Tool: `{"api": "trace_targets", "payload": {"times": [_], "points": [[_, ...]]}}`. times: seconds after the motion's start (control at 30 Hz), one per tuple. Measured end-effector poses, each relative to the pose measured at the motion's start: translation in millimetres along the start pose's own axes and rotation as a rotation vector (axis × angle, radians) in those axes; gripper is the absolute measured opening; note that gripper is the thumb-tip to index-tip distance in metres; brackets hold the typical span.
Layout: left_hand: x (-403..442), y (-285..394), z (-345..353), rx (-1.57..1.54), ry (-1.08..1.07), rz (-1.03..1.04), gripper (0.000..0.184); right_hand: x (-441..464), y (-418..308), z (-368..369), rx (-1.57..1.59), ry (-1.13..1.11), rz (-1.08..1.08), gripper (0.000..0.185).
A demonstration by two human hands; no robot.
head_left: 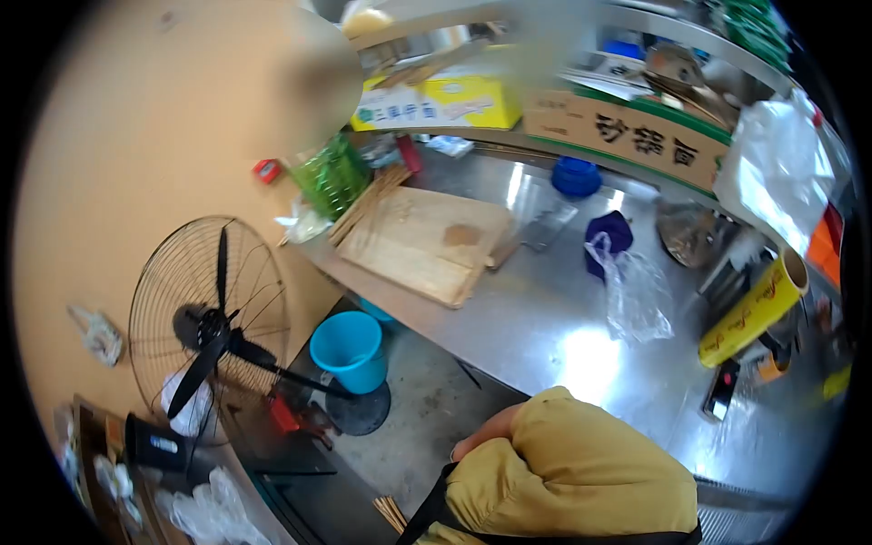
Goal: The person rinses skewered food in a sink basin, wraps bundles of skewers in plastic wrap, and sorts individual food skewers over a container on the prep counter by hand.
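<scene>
A mustard-yellow sleeve (590,463) and a short stretch of bare arm (486,434) show at the bottom middle. Which arm it is, I cannot tell. Neither my left hand nor my right hand can be seen. Beside the arm is a steel table (509,341). On it lie a wooden board (413,238), a purple cloth (610,238), a clear plastic bag (636,295) and a blue bowl (576,177). A bundle of thin sticks (389,511) shows at the bottom edge; what holds it is hidden.
A black fan (211,325) stands at the left, near a blue bucket (348,351) above the floor. A yellow roll (754,311) and a phone-like object (722,391) are on the right of the table. Boxes (627,136) line the shelf behind.
</scene>
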State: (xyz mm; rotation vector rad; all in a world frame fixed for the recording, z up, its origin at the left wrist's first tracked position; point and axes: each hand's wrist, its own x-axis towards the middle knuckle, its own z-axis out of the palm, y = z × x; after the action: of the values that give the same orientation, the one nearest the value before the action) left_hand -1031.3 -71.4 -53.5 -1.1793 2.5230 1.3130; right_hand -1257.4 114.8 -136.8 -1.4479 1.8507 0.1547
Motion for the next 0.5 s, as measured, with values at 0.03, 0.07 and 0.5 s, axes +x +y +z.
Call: {"api": "trace_targets", "payload": {"times": [0.03,0.07,0.5], "points": [[1.9,3.4,1.6,0.005,-0.007,0.004,0.023,-0.8,0.2,1.5,-0.002,0.007,0.004,0.026],[3.3,5.7,3.3,0.010,-0.008,0.013,0.023,-1.8,0.4,3.5,-0.013,0.015,0.009,0.026],[-33.8,19.5,-39.1,0.089,0.005,0.295,0.028,-125.1,-43.9,-37.2,-0.150,0.255,0.073,0.019]]}}
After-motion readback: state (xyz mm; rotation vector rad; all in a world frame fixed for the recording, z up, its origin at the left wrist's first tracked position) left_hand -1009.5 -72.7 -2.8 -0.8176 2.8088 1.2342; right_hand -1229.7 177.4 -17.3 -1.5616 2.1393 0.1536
